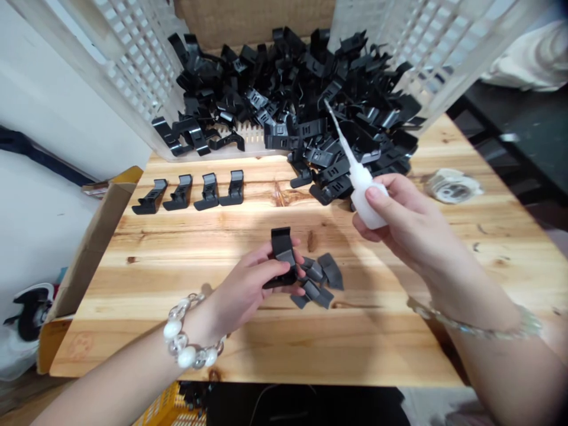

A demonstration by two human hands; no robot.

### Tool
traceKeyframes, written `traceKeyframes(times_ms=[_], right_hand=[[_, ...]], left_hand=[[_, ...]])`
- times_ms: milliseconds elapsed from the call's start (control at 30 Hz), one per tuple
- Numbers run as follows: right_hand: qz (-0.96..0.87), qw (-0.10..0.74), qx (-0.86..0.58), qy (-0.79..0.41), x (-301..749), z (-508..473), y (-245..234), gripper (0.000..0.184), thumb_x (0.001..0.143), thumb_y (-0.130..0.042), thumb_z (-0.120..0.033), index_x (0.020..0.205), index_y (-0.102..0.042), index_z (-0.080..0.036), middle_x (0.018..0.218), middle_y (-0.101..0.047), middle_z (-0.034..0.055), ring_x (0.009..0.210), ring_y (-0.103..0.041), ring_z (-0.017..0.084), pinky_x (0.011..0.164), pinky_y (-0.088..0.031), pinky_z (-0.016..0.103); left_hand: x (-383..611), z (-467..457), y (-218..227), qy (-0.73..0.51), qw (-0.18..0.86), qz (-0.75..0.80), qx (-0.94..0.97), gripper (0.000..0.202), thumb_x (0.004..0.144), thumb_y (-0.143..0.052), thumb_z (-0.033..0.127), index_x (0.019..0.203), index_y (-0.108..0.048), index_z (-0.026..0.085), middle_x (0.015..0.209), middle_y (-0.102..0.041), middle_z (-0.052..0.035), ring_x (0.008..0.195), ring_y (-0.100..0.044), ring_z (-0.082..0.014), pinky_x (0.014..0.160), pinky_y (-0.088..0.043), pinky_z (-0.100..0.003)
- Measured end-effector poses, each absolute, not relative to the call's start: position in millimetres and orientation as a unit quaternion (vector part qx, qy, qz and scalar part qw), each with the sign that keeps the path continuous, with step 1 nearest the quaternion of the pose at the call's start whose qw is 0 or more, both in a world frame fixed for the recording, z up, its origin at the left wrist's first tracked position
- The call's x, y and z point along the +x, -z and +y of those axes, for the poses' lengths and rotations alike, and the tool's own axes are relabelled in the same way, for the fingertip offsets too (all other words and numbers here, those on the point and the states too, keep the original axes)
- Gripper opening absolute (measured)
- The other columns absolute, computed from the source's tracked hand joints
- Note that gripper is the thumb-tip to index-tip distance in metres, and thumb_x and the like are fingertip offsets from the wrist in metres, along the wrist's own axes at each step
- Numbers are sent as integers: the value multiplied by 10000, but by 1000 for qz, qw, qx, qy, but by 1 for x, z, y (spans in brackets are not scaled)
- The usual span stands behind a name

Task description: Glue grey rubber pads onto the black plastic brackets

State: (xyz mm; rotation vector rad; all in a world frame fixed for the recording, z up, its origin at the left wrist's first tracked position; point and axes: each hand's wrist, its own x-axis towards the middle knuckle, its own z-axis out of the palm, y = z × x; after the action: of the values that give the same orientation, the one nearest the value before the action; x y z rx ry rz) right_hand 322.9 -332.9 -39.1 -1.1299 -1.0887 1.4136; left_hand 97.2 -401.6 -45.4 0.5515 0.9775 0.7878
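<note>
1. A black plastic clip (282,251) is steadied above the wooden worktop (381,349), held closely in the left grip (244,290).
2. A white squeeze bottle (366,198) is pinched narrowly in the right grip (402,222), its nozzle tilted up and away.

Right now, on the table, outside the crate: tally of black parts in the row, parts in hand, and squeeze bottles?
Black plastic parts in the row: 4
Black plastic part in the left hand: 1
White squeeze bottle in the right hand: 1
Total: 6
Loose grey pieces overlap, so not counted.
</note>
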Motion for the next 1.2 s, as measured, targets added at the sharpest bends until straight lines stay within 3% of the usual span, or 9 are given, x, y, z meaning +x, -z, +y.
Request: traceKeyframes(times_ms=[133,267,433,533,667,900,1200], right_hand=[[-411,547,-442,-581,325,-331,35,285,662,-861,-298,781,-635,-169,657,-559,-25,547,-449,65,454,-356,200],[-362,592,-434,-574,331,-326,33,308,565,-894,-171,753,-651,-151,732,-564,-21,595,-437,51,496,-373,193],[-387,632,-403,-537,332,-328,29,254,690,-819,-263,669,-579,-182,557,-460,-58,437,-302,49,421,-241,241],[-402,659,-414,-482,328,-333,27,253,710,-764,-230,610,-535,-190,495,-431,-58,404,-293,61,397,-176,248],[-432,636,-395,-503,325,-339,26,192,696,-733,-174,623,-556,-193,415,-376,-71,372,-275,70,379,-172,250],[-446,634,-431,-461,324,-344,25,126,645,-734,-116,696,-639,-182,514,-511,-42,395,-387,69,342,-226,225],[-491,622,-454,-408,326,-350,25,125,659,-744,-151,709,-648,-213,558,-512,-33,463,-469,94,359,-283,213]], left_hand=[[97,-402,43,-354,771,453,272,298,862,-592,147,1158,-625,138,993,-640,-78,884,-631,-187,714,-601,-322],[98,-402,41,-347,768,457,283,324,839,-603,155,1160,-628,122,982,-628,-78,857,-620,-183,688,-596,-318],[99,-401,43,-339,768,466,281,331,826,-620,171,1152,-637,118,971,-622,-76,843,-617,-182,681,-593,-325],[99,-401,45,-336,771,466,274,323,826,-632,187,1144,-642,129,965,-618,-74,840,-616,-186,678,-592,-338],[99,-401,46,-327,781,461,266,327,819,-639,185,1141,-636,126,930,-622,-68,837,-620,-186,681,-584,-330],[99,-401,46,-312,786,457,276,306,827,-618,167,1130,-634,129,941,-607,-56,835,-612,-171,691,-583,-320],[100,-400,44,-298,785,465,281,312,825,-613,174,1134,-616,132,904,-612,-57,844,-613,-186,706,-573,-341]])
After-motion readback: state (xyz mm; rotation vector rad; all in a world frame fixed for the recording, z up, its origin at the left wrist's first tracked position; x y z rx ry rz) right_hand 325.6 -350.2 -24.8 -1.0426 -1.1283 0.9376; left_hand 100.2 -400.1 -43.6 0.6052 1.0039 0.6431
